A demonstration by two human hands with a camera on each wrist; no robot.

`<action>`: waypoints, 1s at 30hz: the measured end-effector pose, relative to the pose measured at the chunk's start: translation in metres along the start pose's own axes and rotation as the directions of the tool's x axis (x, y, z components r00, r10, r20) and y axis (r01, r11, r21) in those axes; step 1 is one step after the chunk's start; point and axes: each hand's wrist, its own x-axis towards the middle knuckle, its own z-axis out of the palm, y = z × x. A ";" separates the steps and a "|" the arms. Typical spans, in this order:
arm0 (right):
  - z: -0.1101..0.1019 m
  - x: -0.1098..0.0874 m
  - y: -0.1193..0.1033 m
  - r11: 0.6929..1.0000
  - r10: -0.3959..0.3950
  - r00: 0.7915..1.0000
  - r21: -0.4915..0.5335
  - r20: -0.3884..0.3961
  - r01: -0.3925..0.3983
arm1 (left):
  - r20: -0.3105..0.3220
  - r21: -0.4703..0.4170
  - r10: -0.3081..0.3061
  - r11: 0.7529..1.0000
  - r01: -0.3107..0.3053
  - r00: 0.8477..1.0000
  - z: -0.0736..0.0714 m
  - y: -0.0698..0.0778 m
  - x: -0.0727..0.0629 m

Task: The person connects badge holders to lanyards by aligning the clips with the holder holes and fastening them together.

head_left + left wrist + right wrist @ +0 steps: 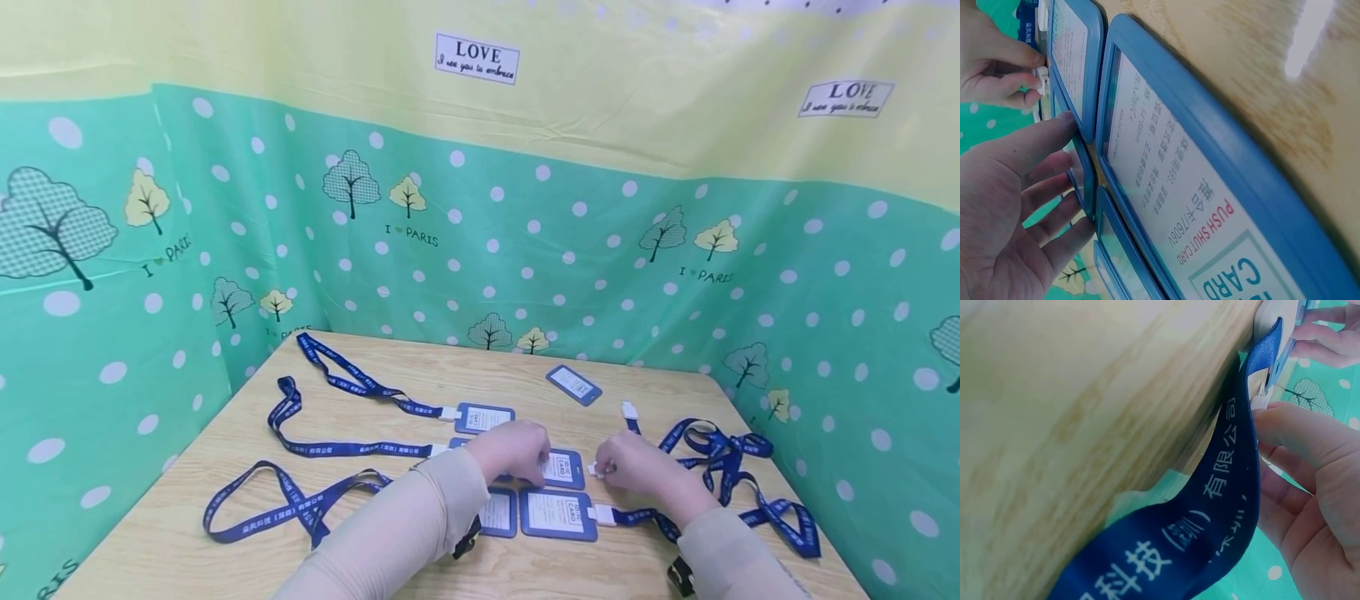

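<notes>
Four fingers and the thumb of my left hand (517, 450) grip the edges of a blue card holder (564, 469) lying on the table. In the left wrist view the thumb (1060, 128) is at its near edge and the fingers reach round its far side. My right hand (637, 467) pinches a white lanyard clip (593, 470) just right of that holder's slotted end. The clip is mostly covered by the fingertips. Right below lies another card holder (558, 515), joined by a white clip (604, 515) to a navy lanyard (1222, 469).
A loose card holder (573, 384) lies at the back of the wooden table (420, 367). Navy lanyards (345, 450) with holders stretch out on the left. More lanyards (723, 458) are heaped at right, near another white clip (629, 410). A patterned curtain (480, 250) surrounds the table.
</notes>
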 end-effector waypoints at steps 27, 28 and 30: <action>0.001 0.004 -0.001 0.994 -0.100 0.995 -0.040 0.008 0.101 | 0.000 0.003 0.011 1.000 -0.011 1.000 0.001 -0.002 0.001; 0.001 0.005 0.000 0.993 -0.109 0.994 -0.043 0.007 0.109 | 0.000 0.002 0.010 1.000 -0.010 1.000 0.001 -0.002 0.001; 0.002 0.006 0.001 0.990 -0.132 0.991 -0.042 0.003 0.132 | -0.001 0.000 0.007 1.000 -0.007 1.000 0.000 -0.002 0.000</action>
